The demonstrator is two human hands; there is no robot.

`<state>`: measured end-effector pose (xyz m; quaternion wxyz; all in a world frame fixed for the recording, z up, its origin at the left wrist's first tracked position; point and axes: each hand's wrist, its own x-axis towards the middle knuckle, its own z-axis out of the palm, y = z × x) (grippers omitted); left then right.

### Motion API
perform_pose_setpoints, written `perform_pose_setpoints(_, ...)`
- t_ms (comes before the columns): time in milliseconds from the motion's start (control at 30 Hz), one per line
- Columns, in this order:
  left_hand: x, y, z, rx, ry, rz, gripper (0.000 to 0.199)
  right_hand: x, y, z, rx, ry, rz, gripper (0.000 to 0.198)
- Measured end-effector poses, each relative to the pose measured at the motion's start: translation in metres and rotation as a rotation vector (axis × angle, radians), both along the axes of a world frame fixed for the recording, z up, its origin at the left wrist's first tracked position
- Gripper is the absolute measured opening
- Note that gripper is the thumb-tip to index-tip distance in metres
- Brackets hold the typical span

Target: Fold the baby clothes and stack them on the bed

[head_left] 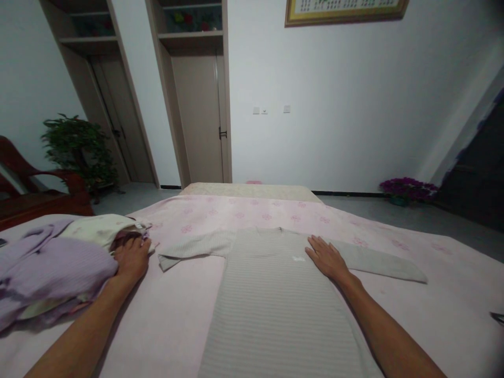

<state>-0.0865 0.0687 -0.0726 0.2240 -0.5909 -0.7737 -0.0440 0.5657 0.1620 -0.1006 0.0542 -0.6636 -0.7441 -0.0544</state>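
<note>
- Across the foreground, a pink cloth (177, 310) is spread, printed with flowers toward its far end; beyond it a cream surface (252, 192) is seen.
- On the cloth, at the centre, a grey striped shirt (275, 304) is laid flat, its collar turned away and its sleeves stretched to both sides.
- By the right hand (325, 256) the shirt is touched at the shoulder; the fingers are slightly spread, and nothing is held.
- By the left hand (132, 257) a clothes pile (71, 262), mostly lilac and cream, is touched; whether fabric is gripped cannot be told.
- At the back, a white wall (334, 105) is fitted with switch plates (286, 109) and hung with a frame (346, 23).
- To the left, two doors are set; before them a plant (76, 149) and a wooden chair (47, 202) are placed.
- On the grey floor (354, 206) at right, purple flowers (407, 187) are stood.
</note>
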Motion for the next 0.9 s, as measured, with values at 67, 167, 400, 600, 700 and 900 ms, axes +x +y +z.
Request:
perform_pose_setpoints(67,0.001,0.003,0.003,-0.031,-0.076,-0.045,0.042,-0.001,0.0,0.0,0.001,0.005,-0.008,0.065)
perform_pose_setpoints(167,0.009,0.003,0.006,-0.077,-0.212,-0.145,0.05,-0.002,0.001,-0.002,0.014,0.013,-0.023,0.065)
perform_pose_setpoints(400,0.04,-0.007,0.013,-0.219,-0.508,-0.29,0.06,-0.002,0.002,-0.004,0.039,0.013,-0.026,0.064)
perform_pose_setpoints(600,0.058,0.002,0.02,0.013,-0.4,-0.182,0.037,-0.001,0.002,-0.005,0.054,0.03,-0.013,0.063)
perform_pose_setpoints(700,0.044,0.005,0.027,0.165,-0.151,-0.23,0.033,-0.001,0.001,-0.005,0.067,0.036,-0.007,0.062)
perform_pose_setpoints(900,0.005,0.01,0.018,-0.027,0.016,-0.378,0.033,-0.002,0.0,-0.003,0.067,0.033,-0.01,0.063)
